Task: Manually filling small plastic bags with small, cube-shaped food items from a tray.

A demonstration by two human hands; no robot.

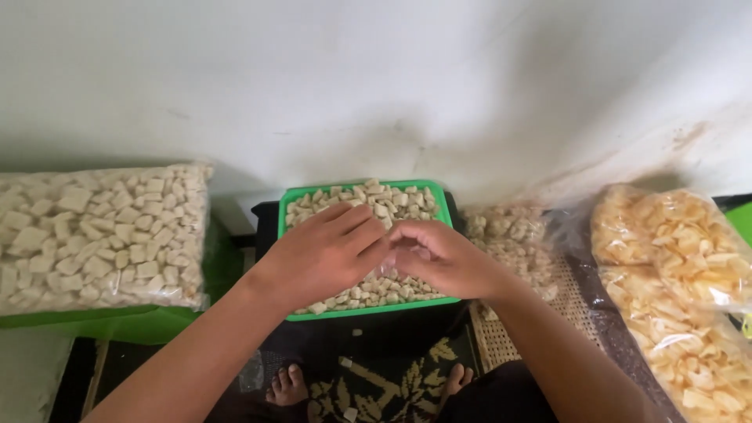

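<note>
Your fingers (356, 223) on the left hand (321, 254) lie mostly straight and loose, curling over toward the other hand, and whether they actually pinch anything you can't tell from here. Your right hand (442, 258) has its fingertips bunched together in a pinch around something small and clear, looks like a little plastic bag (406, 252), though it's blurry. Both hands meet at the centre of the frame, right over the green tray (362, 312).

That tray is heaped with small pale cracker pieces (384, 200), and it sits on something black just below the wall. At the left of the frame there's a big clear bag of the same pale pieces (102, 235), resting on something green. Just right of the tray sits a smaller clear bag of them (513, 235), on a woven mat (501, 337). Far right, bags of yellower chips (681, 274) pile up. At the bottom edge your bare feet (288, 385) show on a dark patterned cloth (384, 388).
</note>
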